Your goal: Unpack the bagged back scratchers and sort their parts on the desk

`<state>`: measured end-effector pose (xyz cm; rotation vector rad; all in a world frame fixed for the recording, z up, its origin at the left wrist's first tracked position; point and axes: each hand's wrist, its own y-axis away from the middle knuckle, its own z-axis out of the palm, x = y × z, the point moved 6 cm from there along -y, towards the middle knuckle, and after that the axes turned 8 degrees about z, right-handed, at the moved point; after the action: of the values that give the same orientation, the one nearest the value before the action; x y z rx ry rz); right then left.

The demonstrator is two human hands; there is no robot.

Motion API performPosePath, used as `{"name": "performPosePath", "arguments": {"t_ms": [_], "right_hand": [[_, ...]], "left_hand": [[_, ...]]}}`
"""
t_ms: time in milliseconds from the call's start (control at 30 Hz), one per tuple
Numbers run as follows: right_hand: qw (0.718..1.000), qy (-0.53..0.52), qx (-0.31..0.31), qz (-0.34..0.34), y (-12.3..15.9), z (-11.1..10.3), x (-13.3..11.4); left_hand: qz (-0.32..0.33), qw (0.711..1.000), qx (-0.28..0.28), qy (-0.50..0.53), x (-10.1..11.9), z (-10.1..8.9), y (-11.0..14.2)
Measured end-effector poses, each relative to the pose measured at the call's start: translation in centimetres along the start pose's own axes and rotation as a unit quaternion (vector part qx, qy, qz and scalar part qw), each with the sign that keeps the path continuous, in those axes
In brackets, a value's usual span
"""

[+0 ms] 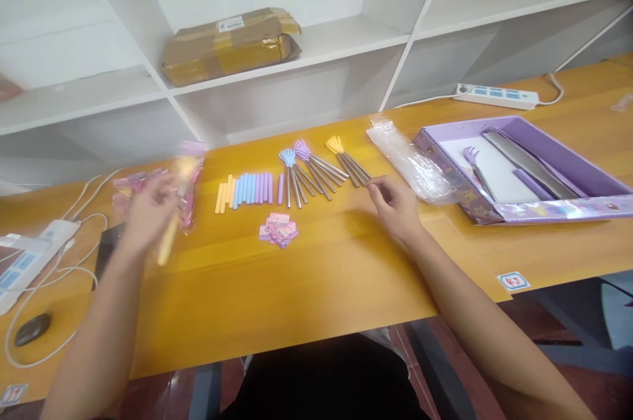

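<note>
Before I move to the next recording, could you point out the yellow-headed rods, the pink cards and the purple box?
Yellow-headed rods (352, 167): head view, on the metal shafts.
Pink cards (280, 231): head view, middle of the pile.
Purple box (558, 210): head view, on its patterned front wall.

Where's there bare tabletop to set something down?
The broadest bare patch of brown wooden table lies between the forearms, nearside of the small pink cards. A narrower one separates the right forearm from the open purple box. Crowded: around the pastel tubes, the metal rods with coloured claw heads, and around the left hand, beside pink plastic packets.
</note>
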<state>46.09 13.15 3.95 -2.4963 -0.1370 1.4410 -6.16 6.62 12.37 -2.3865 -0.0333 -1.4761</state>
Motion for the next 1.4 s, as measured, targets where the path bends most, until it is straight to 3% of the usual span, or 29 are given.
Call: {"name": "performPosePath", "arguments": {"t_ms": [33,67,133,200,233,333,433,567,633,733,867,1067,1233,1400], "right_hand": [[0.997,-0.052,-0.049,0.001,0.7,1.1,-0.9],[0.988,-0.101,-0.115,0.004,1.6,2.6,-1.9],[0.948,-0.176,-0.264,0.022,3.8,6.3,-4.0],[0.904,-0.211,-0.368,0.053,6.1,9.7,-5.7],[0.890,-0.225,-0.391,0.071,6.9,11.0,-6.3],[0.874,-0.265,-0.396,0.092,7.9,13.8,-7.2],[0.888,-0.266,-0.367,0.079,7.5,14.7,-7.0],[0.931,-0.236,-0.271,0.063,6.1,13.4,-5.1],[0.945,-0.209,-0.251,0.019,5.5,12.7,-4.7],[0.958,-0.136,-0.231,-0.103,5.4,12.0,-5.4],[0.955,-0.056,-0.190,-0.222,6.0,11.9,-6.7],[0.950,-0.022,-0.129,-0.283,6.7,11.8,-7.5],[0.936,-0.049,-0.182,-0.299,6.6,11.8,-7.7],[0.928,-0.053,-0.186,-0.319,6.5,11.5,-7.7]], "left_hand": [[-0.042,0.997,-0.059,0.005,0.9,3.0,2.9],[-0.082,0.984,-0.153,0.023,1.7,6.6,6.0],[-0.123,0.940,-0.308,0.077,3.1,13.1,11.5],[-0.115,0.919,-0.359,0.118,3.8,17.3,14.3],[-0.108,0.918,-0.359,0.130,3.6,18.7,14.6],[-0.113,0.918,-0.336,0.176,2.0,21.1,13.9],[-0.140,0.913,-0.314,0.221,0.2,22.5,13.3],[-0.143,0.901,-0.334,0.236,-0.3,23.6,14.5],[-0.137,0.895,-0.351,0.241,0.0,23.6,15.0],[-0.131,0.888,-0.361,0.251,0.3,23.5,14.9],[-0.119,0.881,-0.377,0.260,0.3,23.6,14.5],[-0.117,0.870,-0.419,0.233,-0.5,24.0,15.0],[-0.101,0.870,-0.423,0.233,-0.9,23.9,15.0],[-0.098,0.878,-0.426,0.197,-0.8,23.9,14.8]]}}
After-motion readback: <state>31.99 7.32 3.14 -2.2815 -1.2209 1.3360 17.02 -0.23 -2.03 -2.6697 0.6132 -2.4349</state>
